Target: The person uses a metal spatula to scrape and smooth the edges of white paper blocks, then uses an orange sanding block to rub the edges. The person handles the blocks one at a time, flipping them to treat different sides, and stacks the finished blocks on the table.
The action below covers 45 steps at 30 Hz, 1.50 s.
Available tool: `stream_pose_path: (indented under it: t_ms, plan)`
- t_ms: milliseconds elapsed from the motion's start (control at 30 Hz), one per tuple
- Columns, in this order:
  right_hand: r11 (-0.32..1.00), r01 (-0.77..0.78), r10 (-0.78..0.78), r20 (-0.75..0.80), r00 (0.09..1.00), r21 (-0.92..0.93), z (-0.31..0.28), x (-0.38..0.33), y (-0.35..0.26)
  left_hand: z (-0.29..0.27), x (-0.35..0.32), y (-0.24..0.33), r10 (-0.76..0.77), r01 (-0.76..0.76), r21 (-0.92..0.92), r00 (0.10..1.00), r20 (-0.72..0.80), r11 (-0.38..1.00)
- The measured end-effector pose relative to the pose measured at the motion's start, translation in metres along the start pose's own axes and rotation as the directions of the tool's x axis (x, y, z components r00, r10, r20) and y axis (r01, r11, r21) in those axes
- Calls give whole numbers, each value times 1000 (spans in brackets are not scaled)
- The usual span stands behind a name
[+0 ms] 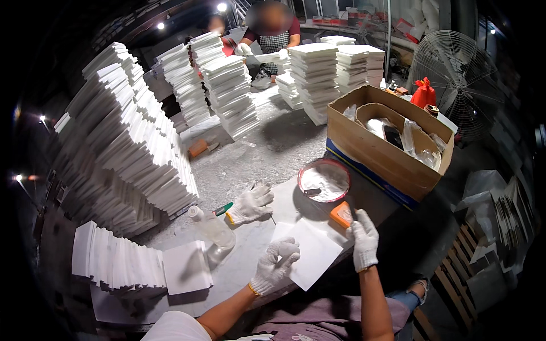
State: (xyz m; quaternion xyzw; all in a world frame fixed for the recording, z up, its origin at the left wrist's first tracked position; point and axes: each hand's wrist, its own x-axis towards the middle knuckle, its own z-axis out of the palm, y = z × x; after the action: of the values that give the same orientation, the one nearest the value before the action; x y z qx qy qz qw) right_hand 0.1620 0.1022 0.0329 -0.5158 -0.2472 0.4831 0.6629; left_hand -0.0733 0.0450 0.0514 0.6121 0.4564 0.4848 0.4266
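My left hand [276, 267], in a white knit glove, is at the left edge of a square white tile [317, 256]. Its fingers curl toward the thumb; whatever they may pinch is too small to make out. To the right of the tile, my gloved right hand [364, 241] is closed round a dark-handled tool [351, 209] whose kind I cannot tell. Just beyond it is an orange block-like thing [342, 215]. A red-rimmed round tub [325, 180] of white powder or paste stands further off, a dark-ended tool lying in it.
An empty white glove [250, 203], a green-handled tool [223, 209] and a clear bottle [214, 227] are at the left. Tall tile stacks [122, 125] rise beyond. A cardboard box [381, 153] occupies the right, near a large fan [455, 79]. Two people work across the table.
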Motion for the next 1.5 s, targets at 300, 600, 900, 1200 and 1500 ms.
stream_pose_path:
  t_ms: [300,600,900,1200,1500]
  plan:
    - [886,277,-220,190,957,-372,-4,23,-47,-9,-13,-37,-105,88,-97,977,-184,991]
    - [523,438,-279,338,899,-732,24,53,-42,-7,-10,-34,201,-178,270,978,-59,946]
    - [429,390,-232,318,919,-814,38,62,-36,-5,-6,-35,318,-260,402,945,-82,878]
    - [615,249,-77,257,963,-749,41,77,-22,-4,-7,-32,239,-199,307,966,-99,931]
    - [807,75,38,179,983,-586,40,76,-25,-5,-7,-28,199,-167,291,976,-84,942]
